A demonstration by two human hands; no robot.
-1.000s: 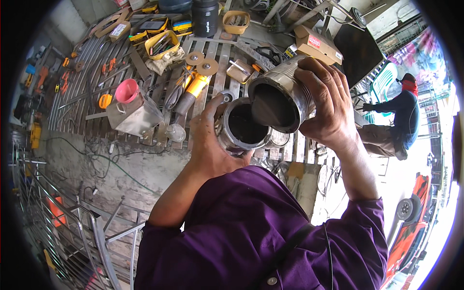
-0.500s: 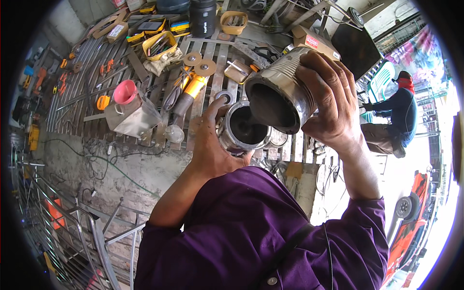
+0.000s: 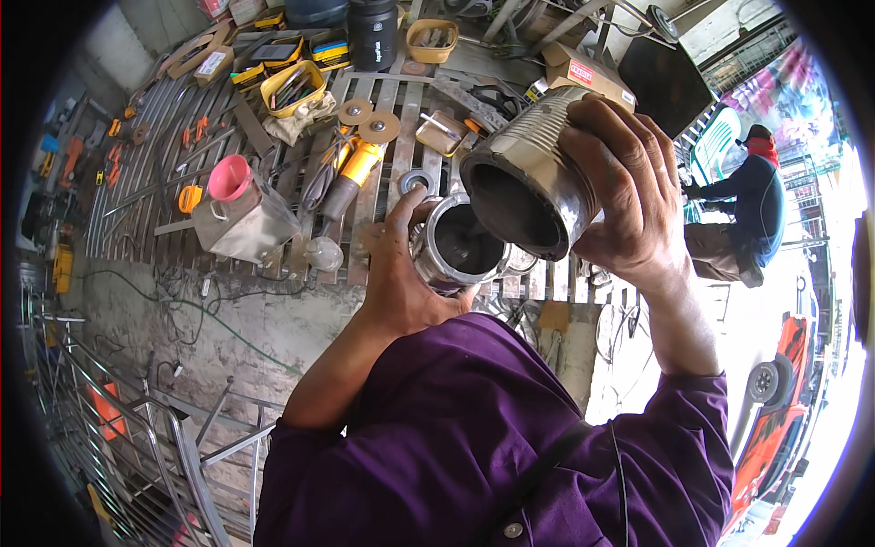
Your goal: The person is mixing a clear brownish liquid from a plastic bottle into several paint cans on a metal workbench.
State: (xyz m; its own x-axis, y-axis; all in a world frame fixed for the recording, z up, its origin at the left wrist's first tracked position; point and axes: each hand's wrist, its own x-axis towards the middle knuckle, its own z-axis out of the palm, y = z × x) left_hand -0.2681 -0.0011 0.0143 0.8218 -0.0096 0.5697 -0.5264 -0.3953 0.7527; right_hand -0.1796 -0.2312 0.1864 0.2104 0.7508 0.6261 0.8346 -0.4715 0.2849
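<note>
My right hand (image 3: 624, 187) grips a large ribbed metal can (image 3: 540, 126) from its upper right side. The can is tipped, its dark-smeared mouth facing down to the left, with dark grey residue or liquid inside. Just below and left of that mouth, my left hand (image 3: 398, 273) is wrapped around a smaller metal can (image 3: 432, 259). This one is held nearly upright and has dark grey liquid in it. The two rims overlap in view; whether they touch, I cannot tell. I can make out no clear stream between them.
A slatted metal bench (image 3: 360, 246) holds an angle grinder (image 3: 351, 178), a square metal container (image 3: 241, 219) with a pink funnel (image 3: 230, 178), a yellow tub (image 3: 293, 88) and a black bottle (image 3: 373, 36). Metal frames (image 3: 173, 428) stand lower left. Another person (image 3: 752, 210) works at right.
The large can has tilted slightly, and the dark grey matter at its mouth looks reduced. Both hands keep their grips. The bench has shifted slightly up and left in view.
</note>
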